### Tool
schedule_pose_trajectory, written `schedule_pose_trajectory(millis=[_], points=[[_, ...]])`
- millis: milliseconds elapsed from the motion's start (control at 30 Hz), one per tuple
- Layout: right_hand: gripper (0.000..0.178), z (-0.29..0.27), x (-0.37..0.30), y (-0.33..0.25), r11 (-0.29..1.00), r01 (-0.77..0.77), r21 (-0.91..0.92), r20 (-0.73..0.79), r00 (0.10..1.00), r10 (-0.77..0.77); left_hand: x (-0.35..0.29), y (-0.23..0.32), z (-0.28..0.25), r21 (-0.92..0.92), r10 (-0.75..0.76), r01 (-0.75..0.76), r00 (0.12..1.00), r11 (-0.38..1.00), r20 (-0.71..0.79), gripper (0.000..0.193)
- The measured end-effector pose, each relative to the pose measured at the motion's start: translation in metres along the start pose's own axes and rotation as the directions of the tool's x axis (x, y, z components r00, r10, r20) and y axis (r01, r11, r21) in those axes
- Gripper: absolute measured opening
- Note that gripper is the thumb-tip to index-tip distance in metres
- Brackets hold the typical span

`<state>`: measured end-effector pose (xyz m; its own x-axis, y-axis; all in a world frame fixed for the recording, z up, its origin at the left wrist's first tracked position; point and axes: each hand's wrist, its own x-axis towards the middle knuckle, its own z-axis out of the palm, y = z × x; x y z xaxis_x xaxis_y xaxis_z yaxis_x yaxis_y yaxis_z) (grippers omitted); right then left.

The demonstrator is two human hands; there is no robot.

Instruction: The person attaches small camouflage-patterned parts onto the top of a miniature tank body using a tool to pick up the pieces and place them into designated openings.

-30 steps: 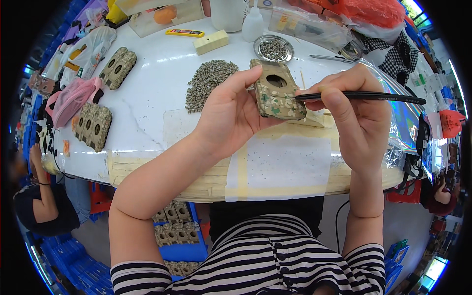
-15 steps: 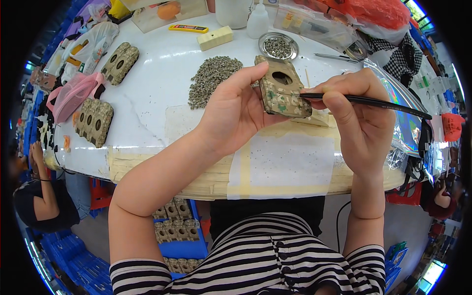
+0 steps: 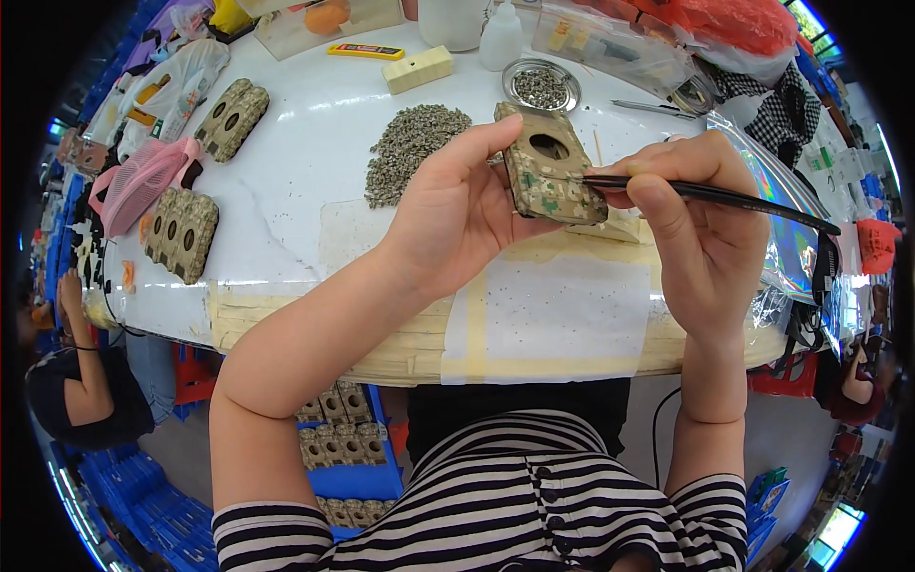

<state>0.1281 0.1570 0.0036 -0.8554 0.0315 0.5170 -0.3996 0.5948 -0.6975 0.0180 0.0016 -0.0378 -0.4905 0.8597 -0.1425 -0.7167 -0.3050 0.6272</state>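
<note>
Black tweezers (image 3: 729,195) are keeping their tip at the right side of the camouflage case (image 3: 548,183), just right of upper centre; hardly anything is shifting, so work seems to be dwelling there. The right hand (image 3: 710,234) is pinching them, fingers nearly together; the left hand (image 3: 453,205) is cradling the case, fingers curling part-open around it.
</note>
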Motion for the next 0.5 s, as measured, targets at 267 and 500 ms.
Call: schedule_pose_trajectory(millis=[267,500], points=[[0.01,0.001,0.0006,0.0016,0.996,-0.007,0.089,-0.016,1.0,0.008,0.0,0.0,-0.0003,-0.003,0.009,-0.009,1.0,1.0,-0.002,0.042],[0.011,0.0015,0.0013,0.0025,0.997,0.001,0.082,-0.017,1.0,0.0,0.0006,-0.0004,-0.0009,-0.005,0.008,-0.008,1.0,1.0,-0.004,0.042]])
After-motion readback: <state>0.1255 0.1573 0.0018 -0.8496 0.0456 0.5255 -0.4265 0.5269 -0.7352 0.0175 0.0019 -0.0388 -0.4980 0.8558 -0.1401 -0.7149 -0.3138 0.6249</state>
